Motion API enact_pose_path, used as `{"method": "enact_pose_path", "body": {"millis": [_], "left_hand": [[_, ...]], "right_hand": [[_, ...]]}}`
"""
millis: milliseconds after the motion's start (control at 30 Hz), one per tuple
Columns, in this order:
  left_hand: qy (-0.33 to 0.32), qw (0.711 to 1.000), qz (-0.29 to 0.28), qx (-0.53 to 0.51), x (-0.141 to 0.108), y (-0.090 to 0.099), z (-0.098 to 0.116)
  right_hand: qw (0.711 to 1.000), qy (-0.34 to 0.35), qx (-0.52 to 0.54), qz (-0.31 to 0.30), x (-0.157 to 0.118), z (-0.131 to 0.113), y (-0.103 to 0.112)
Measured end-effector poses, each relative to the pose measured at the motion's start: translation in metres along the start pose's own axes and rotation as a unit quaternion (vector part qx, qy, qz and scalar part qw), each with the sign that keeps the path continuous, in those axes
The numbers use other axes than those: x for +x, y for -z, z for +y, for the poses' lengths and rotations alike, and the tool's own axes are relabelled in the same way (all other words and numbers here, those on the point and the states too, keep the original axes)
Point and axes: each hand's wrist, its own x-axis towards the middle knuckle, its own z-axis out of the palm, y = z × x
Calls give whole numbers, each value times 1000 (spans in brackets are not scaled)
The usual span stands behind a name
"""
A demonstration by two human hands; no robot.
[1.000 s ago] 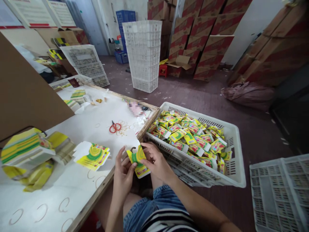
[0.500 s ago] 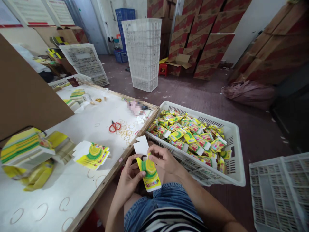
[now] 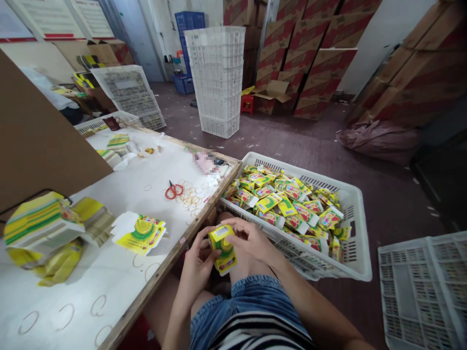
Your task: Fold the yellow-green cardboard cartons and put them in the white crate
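Observation:
Above my lap I hold a small yellow and green printed carton, with a barcode panel folded over at its top. My left hand grips its left side, thumb across the front. On the upper right, my right hand presses the folded panel with its fingers. Just beyond my hands, a white plastic crate holds many similar cartons. On the table to the left lie some flat cartons and bundled stacks of cartons.
Red-handled scissors lie beside scattered rubber bands on the table. A tall stack of white crates stands on the floor ahead. Cardboard boxes are piled behind it. Another white crate sits at the lower right.
The carton's white flap that stood up has been folded forward and down, so the barcode panel now shows. My right hand has moved with it, and the carton sits slightly higher.

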Motion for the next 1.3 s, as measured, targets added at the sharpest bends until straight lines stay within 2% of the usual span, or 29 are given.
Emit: {"method": "enact_pose_path", "body": {"millis": [67, 200, 300, 433, 533, 633, 800, 833, 867, 900, 933, 967, 1000, 1033, 1067, 1100, 1133, 1233, 1300], "left_hand": [[-1, 1000, -8, 4, 0, -2, 0], [0, 999, -31, -20, 0, -1, -3], [6, 998, -31, -49, 1, 1, -3], [18, 995, -33, -89, 0, 0, 1], [13, 994, -37, -97, 0, -3, 2], [-4, 994, -49, -98, 2, -9, 1], [-16, 997, -39, -69, 5, -18, -6], [-27, 998, -23, -50, 5, -15, -6], [-47, 999, 5, -21, 4, -11, -6], [-76, 995, 52, 25, 3, -4, -5], [-109, 983, 117, 84, 2, 6, -3], [-144, 959, 192, 151, 1, 18, -1], [-165, 919, 274, 229, -1, 32, 0], [-175, 872, 355, 287, -2, 46, 1], [-176, 832, 407, 334, -3, 59, 1], [-156, 805, 434, 374, -4, 72, -1], [-128, 794, 436, 404, -5, 83, -4], [-87, 802, 409, 427, -6, 104, -15], [-87, 805, 407, 423, -8, 113, -21]], "right_hand": [[999, -32, -36, -23, 0, -1, 0], [991, -33, -127, 24, 3, -1, -4], [990, -26, -137, 18, 4, 1, -7], [993, -17, -118, 0, 2, 5, -6], [994, 2, -103, 32, -2, 5, -2], [998, 13, -44, 46, -6, 5, -4], [996, -16, 49, 66, -10, 9, -8], [993, -21, 57, 106, -10, 12, -3], [982, -22, 66, 173, -9, 16, 3], [962, -18, 82, 259, -8, 20, 12], [929, -10, 104, 354, -6, 25, 21], [890, 4, 136, 436, -3, 31, 29], [862, 16, 172, 478, 0, 36, 35], [847, 22, 202, 492, 2, 41, 38], [848, 17, 220, 482, 5, 46, 36], [856, 4, 231, 463, 8, 49, 29], [868, -17, 240, 435, 10, 51, 18], [911, -107, 272, 290, 18, 50, -30], [932, -118, 267, 214, 24, 44, -60]]}}
